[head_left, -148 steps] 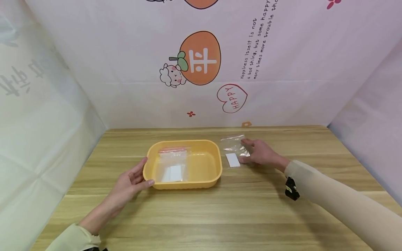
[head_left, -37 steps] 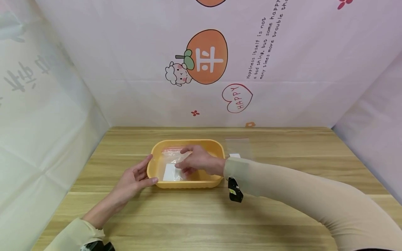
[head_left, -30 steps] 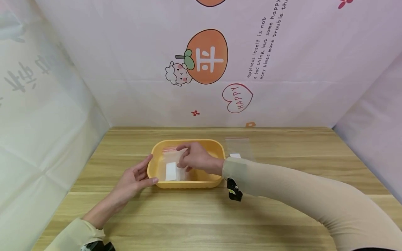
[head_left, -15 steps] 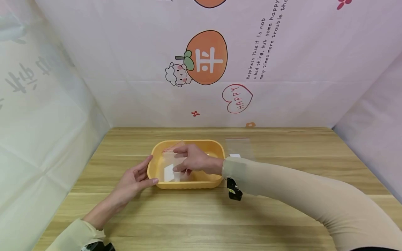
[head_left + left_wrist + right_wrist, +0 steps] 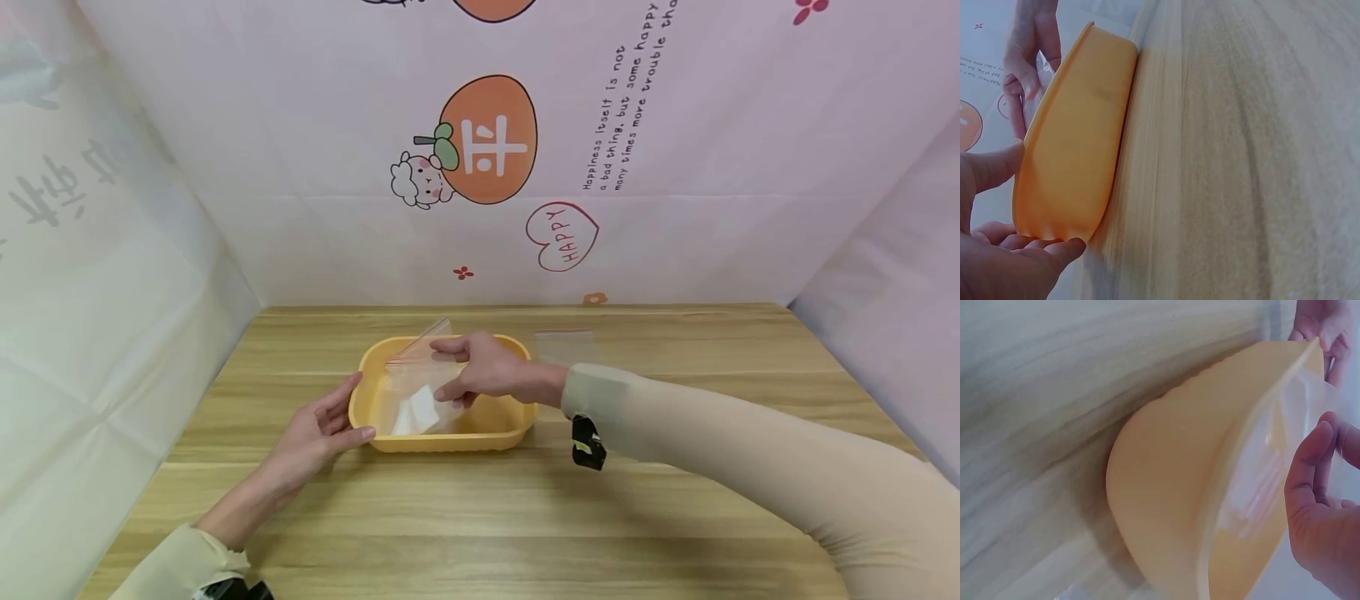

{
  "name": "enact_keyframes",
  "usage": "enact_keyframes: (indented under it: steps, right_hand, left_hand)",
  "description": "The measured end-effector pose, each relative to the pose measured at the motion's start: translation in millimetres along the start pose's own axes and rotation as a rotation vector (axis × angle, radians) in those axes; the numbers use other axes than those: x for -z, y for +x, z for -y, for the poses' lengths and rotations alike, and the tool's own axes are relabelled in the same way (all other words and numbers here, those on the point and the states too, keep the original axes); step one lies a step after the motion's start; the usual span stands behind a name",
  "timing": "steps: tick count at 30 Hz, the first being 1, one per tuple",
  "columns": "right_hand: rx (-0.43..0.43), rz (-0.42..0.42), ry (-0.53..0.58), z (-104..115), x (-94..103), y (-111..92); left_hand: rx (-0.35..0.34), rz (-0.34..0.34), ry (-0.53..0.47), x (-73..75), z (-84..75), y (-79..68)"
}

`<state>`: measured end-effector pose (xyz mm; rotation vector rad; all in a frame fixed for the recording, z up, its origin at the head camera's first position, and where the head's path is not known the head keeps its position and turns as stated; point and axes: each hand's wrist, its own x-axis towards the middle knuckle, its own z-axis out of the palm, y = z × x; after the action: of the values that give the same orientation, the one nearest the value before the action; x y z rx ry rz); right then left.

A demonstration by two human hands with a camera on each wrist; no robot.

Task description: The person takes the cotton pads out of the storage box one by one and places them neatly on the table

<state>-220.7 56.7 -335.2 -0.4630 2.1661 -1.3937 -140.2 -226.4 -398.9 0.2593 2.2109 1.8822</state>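
My left hand [image 5: 311, 437] grips the left end of a yellow plastic basin [image 5: 457, 443], thumb over the front rim and fingers at the side. Above the basin's inside, my right hand [image 5: 486, 367] pinches the right edge of a clear zip bag [image 5: 425, 402] with a white card in it. The bag tilts, and its red-striped top corner pokes above the back rim. Under it, a second zip bag [image 5: 402, 419] with a white piece lies in the left part of the basin. The right wrist view shows thumb and fingertips [image 5: 1327, 425] meeting on the clear plastic.
Right of the basin, another clear zip bag [image 5: 564, 343] lies on the wooden table [image 5: 465, 517], its lower part hidden behind the right sleeve [image 5: 675, 417]. Printed white cloth [image 5: 337, 242] stands along the back and both sides.
The right hand has left the bag on the table and reached into the basin. One zip bag there is now raised and tilted, drawn slightly rightward. The left hand keeps its hold.
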Motion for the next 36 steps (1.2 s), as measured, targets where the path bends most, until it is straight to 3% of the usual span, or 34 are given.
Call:
enact_keyframes:
  steps: [11,24,36]
  right_hand:
    - [0.051,-0.044,0.026,7.2,45.3,-35.8]
    - [0.106,-0.107,-0.011,-1.4,99.3,-96.1]
    - [0.093,-0.090,0.006,-34.4,110.2,-144.6]
  left_hand:
    - [0.002,-0.008,0.017,-0.2,-0.5,-0.9]
    - [-0.004,0.005,0.002,-0.7,-1.2,-1.2]
    - [-0.010,0.018,-0.013,-1.3,0.2,-0.7]
